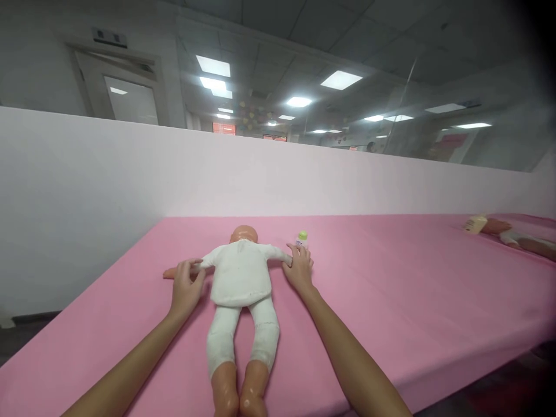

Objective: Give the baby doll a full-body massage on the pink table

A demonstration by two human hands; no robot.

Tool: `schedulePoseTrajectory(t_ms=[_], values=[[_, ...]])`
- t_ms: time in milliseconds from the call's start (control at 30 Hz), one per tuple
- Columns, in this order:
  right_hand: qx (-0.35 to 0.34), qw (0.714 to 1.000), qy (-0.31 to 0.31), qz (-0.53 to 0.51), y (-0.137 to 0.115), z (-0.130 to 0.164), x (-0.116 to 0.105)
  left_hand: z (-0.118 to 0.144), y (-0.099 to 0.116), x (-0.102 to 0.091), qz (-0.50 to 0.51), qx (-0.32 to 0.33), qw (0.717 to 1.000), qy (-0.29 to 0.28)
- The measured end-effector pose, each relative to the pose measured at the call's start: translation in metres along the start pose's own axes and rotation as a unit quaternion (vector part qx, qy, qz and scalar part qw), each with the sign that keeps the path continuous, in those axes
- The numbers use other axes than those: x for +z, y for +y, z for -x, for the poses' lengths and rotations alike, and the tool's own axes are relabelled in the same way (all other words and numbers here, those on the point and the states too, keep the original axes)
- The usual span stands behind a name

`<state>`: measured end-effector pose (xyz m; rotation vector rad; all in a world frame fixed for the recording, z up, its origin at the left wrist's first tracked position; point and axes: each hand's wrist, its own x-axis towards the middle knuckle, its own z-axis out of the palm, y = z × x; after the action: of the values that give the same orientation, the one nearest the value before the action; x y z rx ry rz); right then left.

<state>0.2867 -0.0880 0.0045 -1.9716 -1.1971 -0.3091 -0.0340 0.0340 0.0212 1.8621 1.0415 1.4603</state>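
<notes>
Your left hand (186,288) and right hand (299,267) each close a grip on an outstretched arm of the doll (241,278), pinning it face-down and flat on the pink surface (391,278), a small bottle (302,238) just beyond.

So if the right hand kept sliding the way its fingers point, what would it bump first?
Probably the small green-capped bottle, standing just beyond the right hand fingertips; depth is hard to judge.
</notes>
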Motion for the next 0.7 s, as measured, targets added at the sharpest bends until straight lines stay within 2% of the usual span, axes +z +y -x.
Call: schedulePoseTrajectory(t_ms=[100, 233, 367, 533, 700], values=[[-0.010, 1.000, -0.007, -0.009, 0.004, -0.001, 0.004, -0.009, -0.010, -0.007, -0.080, 0.081, 0.992, -0.060], [-0.032, 0.997, -0.007, -0.074, 0.017, -0.002, 0.011, -0.018, -0.030, -0.015, -0.162, 0.106, 0.972, -0.132], [-0.027, 0.992, -0.014, -0.126, 0.035, -0.004, 0.018, -0.021, -0.035, -0.020, -0.198, 0.137, 0.954, -0.181], [-0.013, 0.993, -0.026, -0.115, 0.053, -0.008, 0.023, -0.022, -0.032, -0.025, -0.237, 0.140, 0.946, -0.170], [-0.075, 0.993, -0.031, -0.086, 0.052, -0.008, 0.023, -0.020, -0.029, -0.027, -0.267, 0.144, 0.941, -0.148]])
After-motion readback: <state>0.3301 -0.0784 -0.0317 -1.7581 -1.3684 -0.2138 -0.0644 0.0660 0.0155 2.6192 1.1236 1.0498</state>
